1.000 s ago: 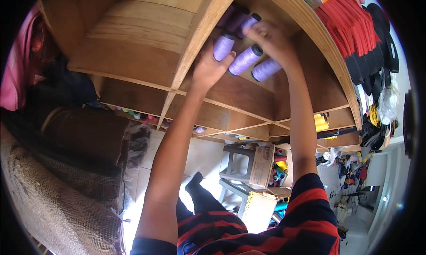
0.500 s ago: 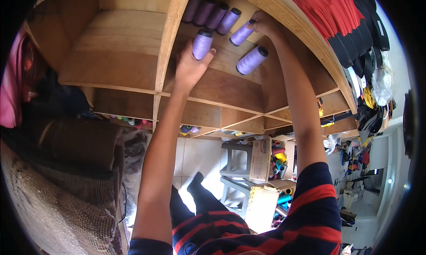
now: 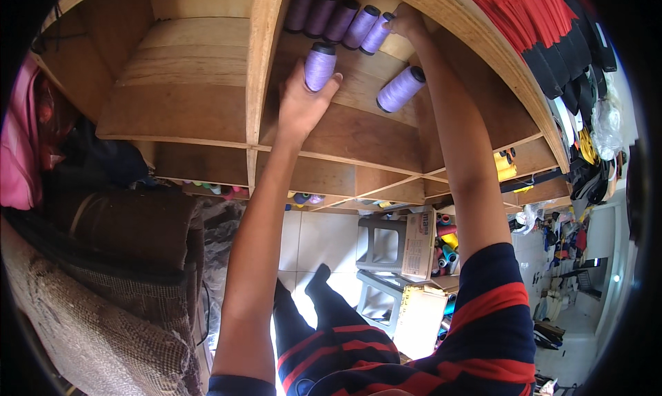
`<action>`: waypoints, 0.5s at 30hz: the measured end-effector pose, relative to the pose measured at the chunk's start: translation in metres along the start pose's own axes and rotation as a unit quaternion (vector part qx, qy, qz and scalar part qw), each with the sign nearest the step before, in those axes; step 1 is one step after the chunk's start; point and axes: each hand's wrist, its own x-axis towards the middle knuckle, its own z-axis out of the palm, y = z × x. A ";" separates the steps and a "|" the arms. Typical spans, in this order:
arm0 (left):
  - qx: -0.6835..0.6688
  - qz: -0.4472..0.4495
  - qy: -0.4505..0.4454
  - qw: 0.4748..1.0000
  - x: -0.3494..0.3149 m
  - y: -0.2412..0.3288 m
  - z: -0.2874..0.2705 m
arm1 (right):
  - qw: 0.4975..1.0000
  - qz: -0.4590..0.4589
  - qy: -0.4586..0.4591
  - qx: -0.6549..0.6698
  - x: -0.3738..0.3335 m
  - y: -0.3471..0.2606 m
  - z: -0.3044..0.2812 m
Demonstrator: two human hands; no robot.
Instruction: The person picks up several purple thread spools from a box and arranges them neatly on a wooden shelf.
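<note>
My left hand [image 3: 307, 105] is wrapped round a light purple thread cone [image 3: 320, 67], held upright over the shelf compartment. Farther in, my right hand [image 3: 407, 22] grips the upper end of another light purple cone [image 3: 377, 34]. That cone stands at the right end of a row along the back, beside a lilac cone [image 3: 360, 27] and several dark purple cones [image 3: 321, 15]. A separate lilac cone [image 3: 401, 90] leans in the right part of the compartment, close to my right forearm and touched by neither hand.
The wooden shelf [image 3: 256, 65] has a divider left of my left hand. Red and black strips [image 3: 524, 16] hang at the upper right. Below are grey step stools [image 3: 381, 248] and cardboard boxes [image 3: 418, 248] with thread cones. A rolled brown fabric [image 3: 124, 230] lies at left.
My right hand has moved the cone back and slightly right, up against the end of the row. My left hand still holds its cone. The whole view has shifted slightly.
</note>
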 end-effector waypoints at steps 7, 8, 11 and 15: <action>0.001 0.018 0.005 1.000 -0.001 0.007 0.005 | 0.925 0.011 0.349 -0.151 -0.009 -0.034 0.036; 0.004 0.023 0.008 1.000 -0.002 0.008 0.003 | 0.923 -0.005 0.352 -0.159 -0.018 -0.051 0.034; 0.004 0.009 0.003 1.000 0.000 0.001 -0.003 | 0.981 -0.010 0.129 -0.146 -0.038 -0.103 0.024; 0.005 0.004 -0.001 1.000 0.001 -0.001 -0.006 | 0.988 0.092 -0.115 -0.056 -0.046 -0.146 0.062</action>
